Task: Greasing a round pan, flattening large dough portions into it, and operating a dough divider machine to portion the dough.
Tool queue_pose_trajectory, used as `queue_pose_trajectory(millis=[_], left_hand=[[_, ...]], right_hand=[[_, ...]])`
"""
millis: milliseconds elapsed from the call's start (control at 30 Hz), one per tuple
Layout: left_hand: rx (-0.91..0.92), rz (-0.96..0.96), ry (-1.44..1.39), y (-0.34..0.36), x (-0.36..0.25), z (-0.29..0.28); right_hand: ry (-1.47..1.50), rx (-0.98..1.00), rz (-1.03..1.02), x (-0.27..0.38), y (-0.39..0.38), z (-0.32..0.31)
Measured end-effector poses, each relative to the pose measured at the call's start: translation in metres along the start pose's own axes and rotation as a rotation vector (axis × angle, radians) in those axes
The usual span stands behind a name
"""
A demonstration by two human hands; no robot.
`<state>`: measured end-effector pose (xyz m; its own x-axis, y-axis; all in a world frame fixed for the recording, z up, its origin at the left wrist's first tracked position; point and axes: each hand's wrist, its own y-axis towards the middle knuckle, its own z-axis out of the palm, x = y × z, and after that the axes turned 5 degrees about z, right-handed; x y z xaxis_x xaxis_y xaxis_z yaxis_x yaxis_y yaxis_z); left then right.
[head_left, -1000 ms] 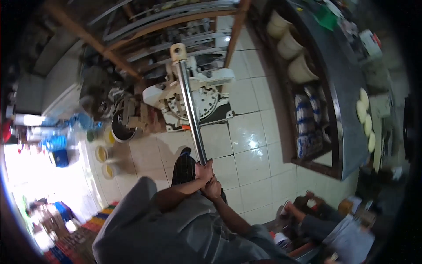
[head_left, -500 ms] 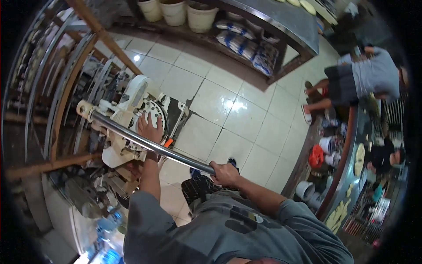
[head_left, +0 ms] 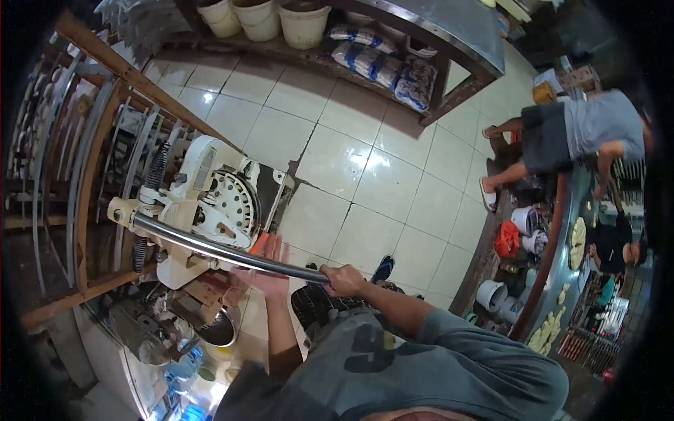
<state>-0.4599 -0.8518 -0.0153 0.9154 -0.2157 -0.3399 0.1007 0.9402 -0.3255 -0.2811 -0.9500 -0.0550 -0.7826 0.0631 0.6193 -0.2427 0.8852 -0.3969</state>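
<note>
My right hand [head_left: 344,281] is wrapped round the near end of a long steel lever [head_left: 210,249]. The lever runs left to a cream pivot on a cream-painted press machine [head_left: 179,245], which looks like a dough divider. On the machine's top is a round white plate [head_left: 235,200] with a ring of holes. My left hand [head_left: 270,270] is just below the plate, fingers stretched out and apart, partly hidden behind the lever. An orange part [head_left: 258,244] shows beside its fingers. I see nothing held in that hand.
A wooden rack [head_left: 105,147] with metal rails stands close on the left. At the far side, buckets [head_left: 303,27] and plastic sacks [head_left: 368,63] sit under a steel table [head_left: 449,28]. Two people work at the right, by a bench [head_left: 562,281] bearing dough pieces.
My left hand has come off the round plate and moved nearer to me, beneath the lever. My right hand keeps its grip and sits slightly further left. The view has shifted a little.
</note>
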Motion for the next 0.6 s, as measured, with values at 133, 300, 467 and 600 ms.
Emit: queue_pose_trajectory(millis=[133, 300, 467, 600], left_hand=[[-0.799, 0.230, 0.673, 0.016, 0.050, -0.042], [-0.349, 0.592, 0.899, 0.033, 0.055, -0.138], [-0.497, 0.605, 0.667, 0.071, 0.053, -0.203], [-0.733, 0.565, 0.747, 0.073, 0.060, -0.208]], right_hand=[[0.062, -0.184, -0.252, -0.045, 0.052, 0.077], [0.294, -0.057, -0.301, -0.070, 0.118, 0.126], [0.145, -0.090, -0.482, -0.091, 0.176, 0.176], [0.219, 0.140, -0.346, -0.095, 0.176, 0.190]])
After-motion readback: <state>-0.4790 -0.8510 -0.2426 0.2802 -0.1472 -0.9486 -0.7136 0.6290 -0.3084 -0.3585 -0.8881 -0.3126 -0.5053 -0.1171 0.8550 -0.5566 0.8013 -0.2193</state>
